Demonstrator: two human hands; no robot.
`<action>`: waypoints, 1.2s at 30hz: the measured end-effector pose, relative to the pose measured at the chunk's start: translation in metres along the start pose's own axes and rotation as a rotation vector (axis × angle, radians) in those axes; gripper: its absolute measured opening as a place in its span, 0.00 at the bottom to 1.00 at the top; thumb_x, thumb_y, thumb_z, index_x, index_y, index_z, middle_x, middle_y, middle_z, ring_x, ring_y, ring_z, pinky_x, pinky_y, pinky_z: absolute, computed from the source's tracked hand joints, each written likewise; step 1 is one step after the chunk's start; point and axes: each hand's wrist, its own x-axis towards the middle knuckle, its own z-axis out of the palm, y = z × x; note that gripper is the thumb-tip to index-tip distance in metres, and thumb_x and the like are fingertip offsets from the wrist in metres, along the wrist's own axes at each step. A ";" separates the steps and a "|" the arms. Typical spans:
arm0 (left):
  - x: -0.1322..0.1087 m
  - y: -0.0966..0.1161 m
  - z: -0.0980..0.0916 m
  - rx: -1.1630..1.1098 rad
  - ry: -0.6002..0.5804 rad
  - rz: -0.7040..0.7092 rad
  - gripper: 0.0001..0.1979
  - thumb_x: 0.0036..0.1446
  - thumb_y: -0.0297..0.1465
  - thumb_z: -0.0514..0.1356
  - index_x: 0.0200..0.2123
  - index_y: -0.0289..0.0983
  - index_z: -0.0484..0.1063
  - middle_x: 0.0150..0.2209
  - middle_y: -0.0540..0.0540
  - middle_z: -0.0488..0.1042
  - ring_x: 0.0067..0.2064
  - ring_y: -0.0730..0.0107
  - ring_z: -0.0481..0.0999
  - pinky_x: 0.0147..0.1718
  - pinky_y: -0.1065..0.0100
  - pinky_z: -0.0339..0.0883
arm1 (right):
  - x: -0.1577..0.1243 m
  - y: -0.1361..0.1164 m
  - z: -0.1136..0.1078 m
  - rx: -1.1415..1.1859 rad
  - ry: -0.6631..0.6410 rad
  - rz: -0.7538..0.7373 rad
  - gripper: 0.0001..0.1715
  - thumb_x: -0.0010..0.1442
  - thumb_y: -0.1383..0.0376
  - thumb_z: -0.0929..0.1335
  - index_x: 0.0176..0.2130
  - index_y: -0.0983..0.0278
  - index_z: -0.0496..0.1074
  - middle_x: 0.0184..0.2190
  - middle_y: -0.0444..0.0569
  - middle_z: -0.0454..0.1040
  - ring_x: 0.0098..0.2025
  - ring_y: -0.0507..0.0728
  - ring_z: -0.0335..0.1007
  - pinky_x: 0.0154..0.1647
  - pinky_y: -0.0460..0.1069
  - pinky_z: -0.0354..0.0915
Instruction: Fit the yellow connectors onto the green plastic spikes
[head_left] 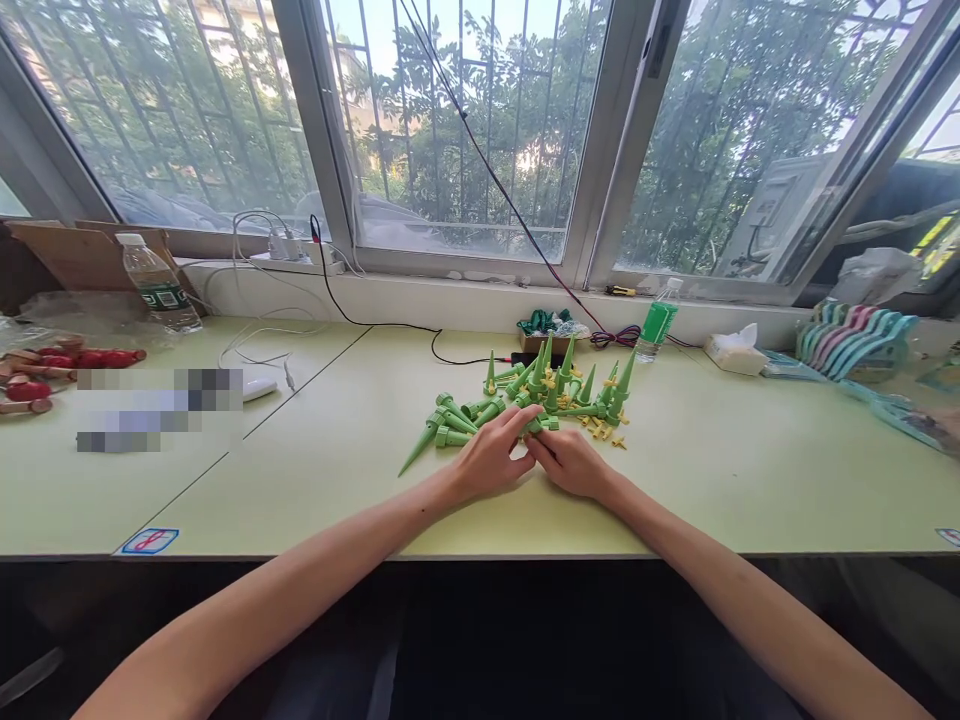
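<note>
Both my hands meet at the near edge of a pile of green cone-shaped plastic spikes (551,390) on the pale green table (375,480). My left hand (491,455) and my right hand (568,460) have their fingers curled together around one small green spike piece (534,425) held between them. Several spikes stand upright in the pile, others lie flat to the left (450,420). Small yellow parts (604,430) are scattered among them.
A green bottle (658,325) and a tissue pack (736,352) stand behind the pile. A clear water bottle (157,285), a cardboard box (82,255) and red items (67,362) are at the left. Cables (337,300) run along the sill. Coloured hangers (851,338) lie at the right.
</note>
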 end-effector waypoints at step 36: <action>0.001 0.002 -0.002 -0.020 0.007 0.010 0.25 0.54 0.23 0.58 0.56 0.38 0.65 0.43 0.45 0.74 0.29 0.76 0.67 0.29 0.72 0.65 | 0.002 -0.003 -0.002 0.084 0.009 0.019 0.18 0.71 0.65 0.60 0.28 0.62 0.64 0.23 0.45 0.69 0.25 0.51 0.62 0.29 0.48 0.55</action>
